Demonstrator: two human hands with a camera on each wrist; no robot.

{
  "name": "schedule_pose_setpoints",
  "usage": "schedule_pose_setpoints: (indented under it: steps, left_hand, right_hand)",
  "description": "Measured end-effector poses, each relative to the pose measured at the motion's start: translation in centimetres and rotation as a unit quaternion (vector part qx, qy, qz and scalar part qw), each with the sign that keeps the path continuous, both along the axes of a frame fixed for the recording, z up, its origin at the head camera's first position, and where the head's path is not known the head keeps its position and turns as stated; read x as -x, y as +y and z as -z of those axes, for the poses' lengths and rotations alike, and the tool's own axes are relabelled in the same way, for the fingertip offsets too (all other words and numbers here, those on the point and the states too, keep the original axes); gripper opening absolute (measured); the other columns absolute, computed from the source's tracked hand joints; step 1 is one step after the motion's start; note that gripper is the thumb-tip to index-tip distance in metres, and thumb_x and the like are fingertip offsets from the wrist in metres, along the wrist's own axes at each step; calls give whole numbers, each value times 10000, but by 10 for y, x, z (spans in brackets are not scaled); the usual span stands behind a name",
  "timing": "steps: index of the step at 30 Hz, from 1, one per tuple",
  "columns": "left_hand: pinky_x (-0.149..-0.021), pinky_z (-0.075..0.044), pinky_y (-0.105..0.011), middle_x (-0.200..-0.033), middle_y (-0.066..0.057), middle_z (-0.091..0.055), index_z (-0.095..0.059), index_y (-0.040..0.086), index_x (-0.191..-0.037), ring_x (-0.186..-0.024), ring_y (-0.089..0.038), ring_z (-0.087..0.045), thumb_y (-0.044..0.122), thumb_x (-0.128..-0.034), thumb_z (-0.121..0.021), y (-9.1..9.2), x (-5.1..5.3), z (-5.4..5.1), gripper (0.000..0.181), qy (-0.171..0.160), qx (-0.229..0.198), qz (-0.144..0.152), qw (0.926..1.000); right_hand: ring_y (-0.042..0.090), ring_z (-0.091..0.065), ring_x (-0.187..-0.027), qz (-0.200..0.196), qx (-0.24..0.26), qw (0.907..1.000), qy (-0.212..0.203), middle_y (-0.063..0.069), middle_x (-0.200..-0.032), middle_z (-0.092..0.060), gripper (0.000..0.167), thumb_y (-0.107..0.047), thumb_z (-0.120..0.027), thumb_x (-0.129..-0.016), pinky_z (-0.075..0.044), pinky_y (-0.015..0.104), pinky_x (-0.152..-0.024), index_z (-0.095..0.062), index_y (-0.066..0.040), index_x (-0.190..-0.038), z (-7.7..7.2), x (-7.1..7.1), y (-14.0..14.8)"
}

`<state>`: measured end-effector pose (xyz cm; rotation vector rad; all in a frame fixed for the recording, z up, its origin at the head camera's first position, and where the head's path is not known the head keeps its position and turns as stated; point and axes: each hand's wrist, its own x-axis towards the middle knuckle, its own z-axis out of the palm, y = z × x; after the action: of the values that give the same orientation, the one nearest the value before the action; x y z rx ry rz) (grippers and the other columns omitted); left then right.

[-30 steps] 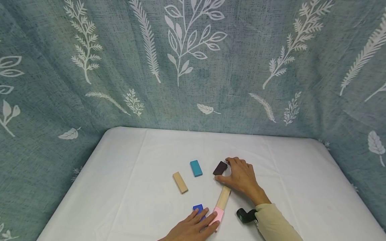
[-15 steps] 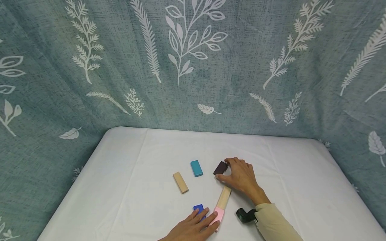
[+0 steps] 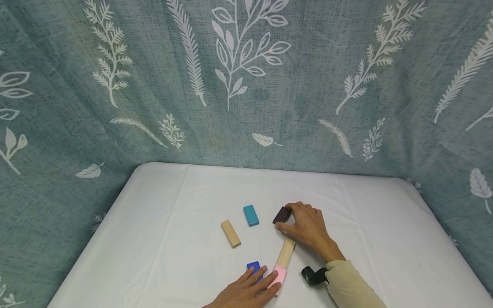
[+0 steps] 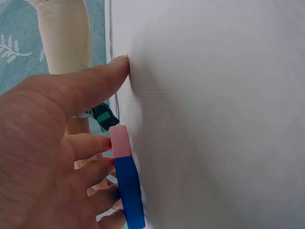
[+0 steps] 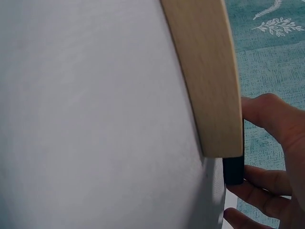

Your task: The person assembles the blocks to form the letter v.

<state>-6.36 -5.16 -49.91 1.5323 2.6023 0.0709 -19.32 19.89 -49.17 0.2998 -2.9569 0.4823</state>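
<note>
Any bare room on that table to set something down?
Yes: the wide patch left of the lone tan block, the right side beyond the sleeve, and the strip between the teal block and the curtain. It's crowded from the left hand, over the blue block and pink block, to the right hand on the dark block.
</note>
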Motion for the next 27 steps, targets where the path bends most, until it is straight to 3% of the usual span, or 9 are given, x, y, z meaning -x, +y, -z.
schedule_pose_setpoints:
  steps: [27]
  left_hand:
    - [-1143,-357,-370,-1641,-42,-311,-355,168,-1585,-1484,-242,-326,612,-1051,-290,-2,1,4,697,131,-214,96,9996]
  right_hand:
    - [336,-629,-1097,-53,245,9996,116,128,-1220,-680,633,-470,-823,-799,-407,591,-948,-683,-66,-1265,-7,-5,4]
